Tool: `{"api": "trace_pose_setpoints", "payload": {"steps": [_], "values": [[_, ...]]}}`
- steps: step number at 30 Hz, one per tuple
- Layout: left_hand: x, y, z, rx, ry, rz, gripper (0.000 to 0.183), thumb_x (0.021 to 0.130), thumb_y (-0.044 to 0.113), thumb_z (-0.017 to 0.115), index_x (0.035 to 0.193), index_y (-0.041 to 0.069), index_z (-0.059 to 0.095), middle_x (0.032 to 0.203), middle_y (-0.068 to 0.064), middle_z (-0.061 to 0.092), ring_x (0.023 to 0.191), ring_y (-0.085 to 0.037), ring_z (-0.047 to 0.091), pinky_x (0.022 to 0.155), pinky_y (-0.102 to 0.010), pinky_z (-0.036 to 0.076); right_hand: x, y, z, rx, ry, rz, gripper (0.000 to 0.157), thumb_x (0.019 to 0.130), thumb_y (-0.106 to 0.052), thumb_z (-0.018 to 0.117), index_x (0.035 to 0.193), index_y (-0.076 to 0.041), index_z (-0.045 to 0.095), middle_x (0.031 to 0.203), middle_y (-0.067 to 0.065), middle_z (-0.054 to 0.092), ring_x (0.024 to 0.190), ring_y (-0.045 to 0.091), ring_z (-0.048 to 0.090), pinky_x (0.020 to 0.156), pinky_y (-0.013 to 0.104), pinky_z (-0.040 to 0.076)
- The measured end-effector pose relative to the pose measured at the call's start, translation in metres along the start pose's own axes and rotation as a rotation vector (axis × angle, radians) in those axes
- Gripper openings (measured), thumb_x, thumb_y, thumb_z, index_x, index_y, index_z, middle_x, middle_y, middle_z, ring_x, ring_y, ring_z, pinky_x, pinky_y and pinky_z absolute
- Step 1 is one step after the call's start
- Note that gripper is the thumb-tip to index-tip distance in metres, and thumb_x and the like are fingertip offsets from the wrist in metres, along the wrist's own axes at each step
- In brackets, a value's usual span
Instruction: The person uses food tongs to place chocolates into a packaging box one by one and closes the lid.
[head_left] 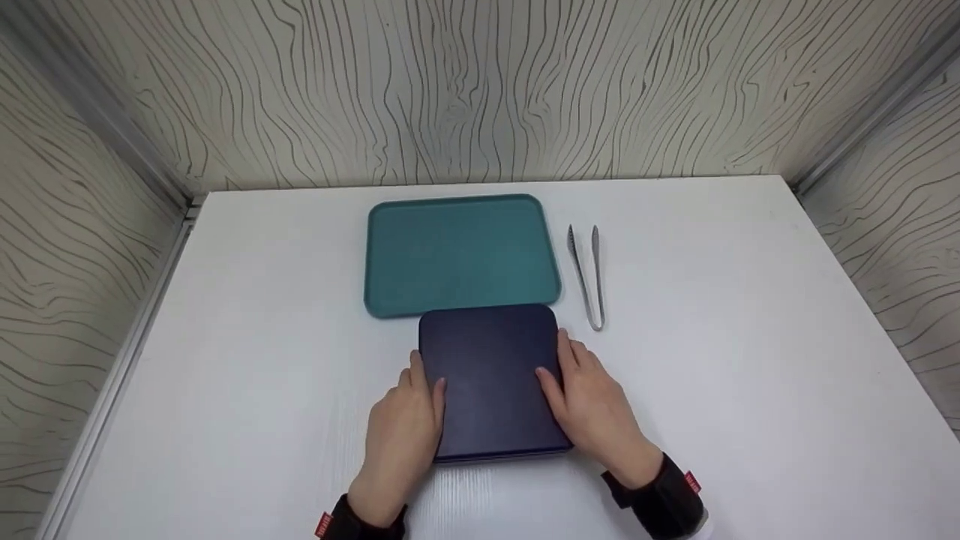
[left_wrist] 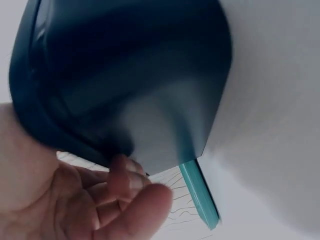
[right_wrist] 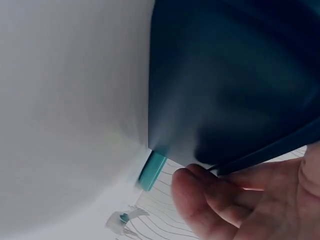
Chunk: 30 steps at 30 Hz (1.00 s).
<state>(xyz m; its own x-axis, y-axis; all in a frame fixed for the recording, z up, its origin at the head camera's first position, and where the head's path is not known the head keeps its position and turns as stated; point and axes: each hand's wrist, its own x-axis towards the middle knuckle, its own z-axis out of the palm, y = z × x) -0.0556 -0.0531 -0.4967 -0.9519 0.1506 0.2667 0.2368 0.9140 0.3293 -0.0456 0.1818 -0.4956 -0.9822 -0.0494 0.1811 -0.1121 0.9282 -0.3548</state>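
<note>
A dark blue rectangular box (head_left: 491,382) with rounded corners and a lid lies on the white table, near the front. My left hand (head_left: 401,427) holds its left side, thumb over the top edge and fingers along the side. At the opposite side my right hand (head_left: 600,405) grips it the same way. Both wrist views show the fingertips at the box's side, just under the rim of the lid. Whatever is inside the box is hidden.
Just behind the box lies a flat teal tray (head_left: 457,255), its front edge close to the box. Metal tongs (head_left: 598,326) lie spread to the right of the tray. Wood-grain patterned panels (head_left: 465,90) stand around the table's back and sides.
</note>
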Motion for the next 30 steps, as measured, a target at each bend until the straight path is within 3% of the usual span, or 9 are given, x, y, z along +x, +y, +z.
{"api": "trace_pose_setpoints", "payload": {"steps": [4,9,15,24,27,30], "values": [[-0.001,0.004,0.004,0.04,0.034,-0.001,0.048,0.103,0.02,0.065,0.134,-0.015,0.058,0.099,-0.022,0.074,0.071,-0.029,0.073,0.053,-0.037,0.058,-0.001,-0.004,0.0,0.077,-0.057,0.046,0.067,0.108,-0.029,0.059,0.154,0.015,0.039,0.149,0.032,0.056,0.138,0.042,0.06,0.11,0.05,0.054],[-0.007,0.009,0.009,0.032,0.046,-0.024,0.05,0.102,0.016,0.064,0.139,-0.016,0.054,0.099,-0.022,0.075,0.067,-0.027,0.071,0.05,-0.036,0.056,-0.006,-0.008,0.004,0.12,-0.106,0.083,0.074,0.109,-0.035,0.055,0.158,0.015,0.03,0.16,0.035,0.043,0.147,0.045,0.05,0.116,0.054,0.049],[-0.015,0.01,0.014,0.066,0.068,-0.022,0.053,0.101,0.016,0.065,0.141,-0.017,0.051,0.092,-0.02,0.076,0.061,-0.024,0.069,0.046,-0.034,0.053,-0.009,-0.009,0.007,0.113,-0.086,0.074,0.074,0.108,-0.035,0.056,0.158,0.014,0.031,0.16,0.035,0.043,0.146,0.045,0.051,0.114,0.053,0.051],[-0.014,0.011,0.013,0.097,0.073,-0.01,0.055,0.1,0.019,0.067,0.141,-0.016,0.053,0.092,-0.018,0.078,0.062,-0.024,0.07,0.046,-0.034,0.053,-0.007,-0.007,0.005,0.086,-0.089,0.067,0.074,0.108,-0.036,0.056,0.158,0.014,0.032,0.158,0.034,0.046,0.143,0.045,0.054,0.109,0.052,0.054],[-0.011,0.01,0.007,0.108,0.037,0.0,0.057,0.1,0.023,0.069,0.14,-0.015,0.055,0.093,-0.017,0.077,0.062,-0.023,0.07,0.046,-0.032,0.053,-0.004,-0.006,0.001,0.062,-0.131,0.062,0.077,0.107,-0.038,0.057,0.159,0.012,0.032,0.157,0.034,0.047,0.141,0.045,0.056,0.105,0.052,0.057],[0.003,0.006,0.003,0.127,0.01,0.05,0.058,0.101,0.028,0.069,0.141,-0.011,0.056,0.097,-0.016,0.076,0.063,-0.024,0.069,0.047,-0.033,0.053,0.006,-0.002,-0.003,0.045,-0.182,0.062,0.079,0.106,-0.042,0.058,0.161,0.008,0.031,0.159,0.032,0.045,0.143,0.045,0.053,0.107,0.055,0.055]]}}
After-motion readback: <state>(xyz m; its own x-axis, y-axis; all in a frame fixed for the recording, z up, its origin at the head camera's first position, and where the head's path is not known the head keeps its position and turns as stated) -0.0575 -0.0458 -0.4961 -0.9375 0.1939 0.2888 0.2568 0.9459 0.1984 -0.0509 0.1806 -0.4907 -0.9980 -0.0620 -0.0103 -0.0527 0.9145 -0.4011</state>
